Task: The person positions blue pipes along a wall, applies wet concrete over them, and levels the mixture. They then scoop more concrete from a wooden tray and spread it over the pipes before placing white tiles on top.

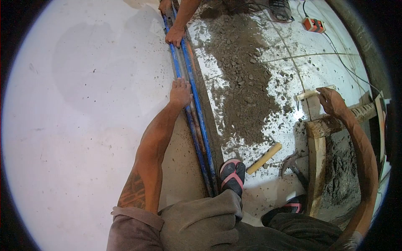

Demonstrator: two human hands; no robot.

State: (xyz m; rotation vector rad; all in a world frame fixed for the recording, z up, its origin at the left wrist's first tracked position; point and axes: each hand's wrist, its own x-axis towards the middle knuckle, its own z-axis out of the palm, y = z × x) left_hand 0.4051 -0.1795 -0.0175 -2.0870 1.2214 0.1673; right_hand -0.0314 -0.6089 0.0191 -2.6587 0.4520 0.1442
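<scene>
Two long blue pipes (196, 100) run side by side in a narrow channel in the wall beside the floor. My left hand (181, 93) is closed over the left pipe, fingers together on top of it. Off to the right, my right hand (331, 101) has its fingers closed on a pale wooden strip (307, 95), just above the corner of a wooden frame (317, 167); its fingertips are partly hidden. Farther up the pipes, a co-worker's hand (175, 35) grips them, with that person's other hand (165, 6) at the top edge.
Loose dirt and rubble (247, 79) cover the tiled floor right of the pipes. A yellow-handled tool (264, 158) and a hammer (296, 168) lie near my feet. Dark mix (343, 167) is inside the frame. An orange socket box (313, 25) with a cable sits at upper right.
</scene>
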